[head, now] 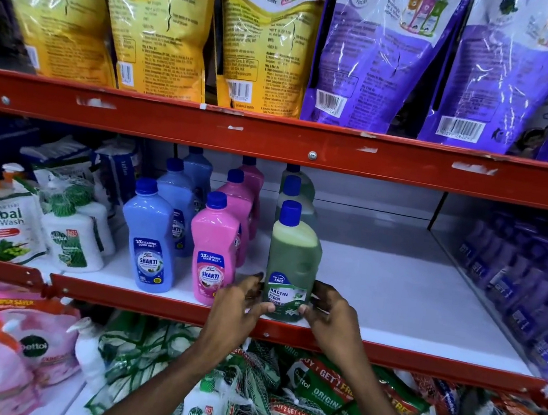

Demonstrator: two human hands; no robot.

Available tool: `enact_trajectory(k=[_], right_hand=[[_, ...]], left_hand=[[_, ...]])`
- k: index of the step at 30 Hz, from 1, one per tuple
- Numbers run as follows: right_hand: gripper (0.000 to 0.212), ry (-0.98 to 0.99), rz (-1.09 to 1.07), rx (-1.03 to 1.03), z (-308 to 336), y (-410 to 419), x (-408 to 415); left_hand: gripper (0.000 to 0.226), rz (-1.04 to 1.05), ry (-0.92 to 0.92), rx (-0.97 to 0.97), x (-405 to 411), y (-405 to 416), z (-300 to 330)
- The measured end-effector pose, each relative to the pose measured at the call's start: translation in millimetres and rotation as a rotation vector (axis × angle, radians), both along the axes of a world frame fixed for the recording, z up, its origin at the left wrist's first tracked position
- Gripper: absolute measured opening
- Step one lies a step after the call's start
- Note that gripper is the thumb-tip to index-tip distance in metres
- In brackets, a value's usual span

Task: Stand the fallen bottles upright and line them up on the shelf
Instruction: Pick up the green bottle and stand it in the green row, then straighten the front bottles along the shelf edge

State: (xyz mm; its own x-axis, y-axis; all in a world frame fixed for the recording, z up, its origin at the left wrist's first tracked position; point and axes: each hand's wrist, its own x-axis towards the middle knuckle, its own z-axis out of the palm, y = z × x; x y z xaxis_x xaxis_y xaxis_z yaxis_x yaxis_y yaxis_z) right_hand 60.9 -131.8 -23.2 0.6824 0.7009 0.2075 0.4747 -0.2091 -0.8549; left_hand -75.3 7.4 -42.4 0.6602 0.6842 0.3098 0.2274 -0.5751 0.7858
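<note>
Head view: rear green bottles (297, 189) are half hidden behind the front green bottle (292, 261); left hand (238, 301) and right hand (330, 312) clasp its base at the shelf (393, 291) front edge.

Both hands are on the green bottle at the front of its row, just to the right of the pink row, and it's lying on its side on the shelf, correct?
Not quite: in the head view the green bottle stands upright, cap up. The rest holds: left hand and right hand grip its base at the front of its row, right of the pink row.
</note>
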Motion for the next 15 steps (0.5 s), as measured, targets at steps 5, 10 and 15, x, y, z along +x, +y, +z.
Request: enact_trajectory(k=[5,10,15], right_hand=[[0.029,-0.171,-0.423,0.420,-6.9,-37.8,-34.4],[0.032,-0.191,-0.086,0.325,-16.9,43.4,-109.5],[0.048,-0.126,-0.043,0.148,-14.8,84.8,-106.1]], left_hand=[[0.020,0.098,-0.244,0.152,-39.8,-17.1,-6.8],[0.017,0.324,-0.325,0.168,-111.5,38.8,-11.5],[0.050,0.185,-0.184,0.089,-96.1,61.1,-14.9]])
